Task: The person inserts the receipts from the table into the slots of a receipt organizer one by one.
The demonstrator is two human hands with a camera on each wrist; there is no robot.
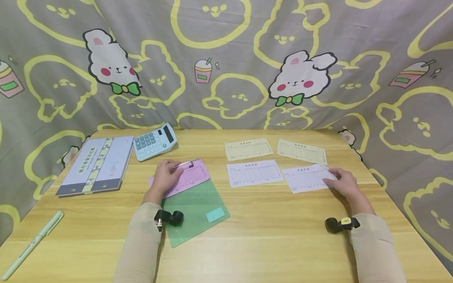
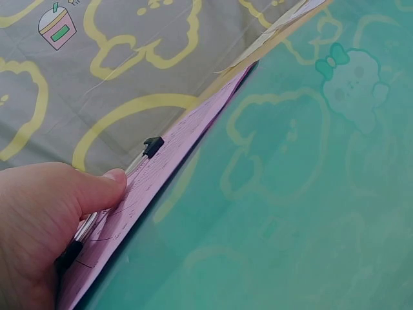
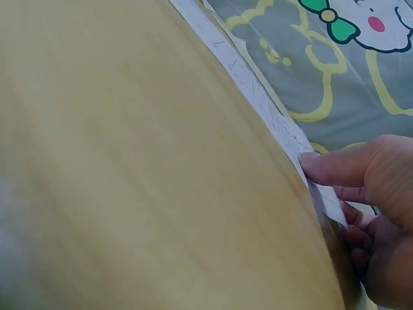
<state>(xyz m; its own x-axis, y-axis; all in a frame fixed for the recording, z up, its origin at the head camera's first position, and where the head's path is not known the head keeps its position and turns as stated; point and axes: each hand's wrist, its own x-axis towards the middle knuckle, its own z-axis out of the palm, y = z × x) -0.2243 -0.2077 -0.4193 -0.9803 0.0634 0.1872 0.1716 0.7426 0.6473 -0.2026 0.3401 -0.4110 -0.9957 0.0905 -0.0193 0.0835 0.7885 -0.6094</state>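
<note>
A green clipboard point(image 1: 192, 224) lies on the table with a pink form slip point(image 1: 194, 175) under its metal clip. My left hand point(image 1: 164, 181) grips the clipboard at the clip end. Its thumb point(image 2: 106, 188) lies over the clip in the left wrist view, while the other fingers are mostly hidden. At the right, my right hand point(image 1: 343, 184) pinches the right end of a white form slip point(image 1: 304, 179) between thumb and fingers. Beside that slip lies another white slip point(image 1: 254, 173). Two yellowish slips point(image 1: 247, 149) form a row behind them.
To the left lies a blue-grey notebook point(image 1: 76, 175), with a light blue calculator point(image 1: 152, 143) beside it. A pale green pen point(image 1: 33, 245) rests near the table's left edge. A patterned curtain point(image 1: 233, 63) hangs behind the table point(image 1: 269, 243).
</note>
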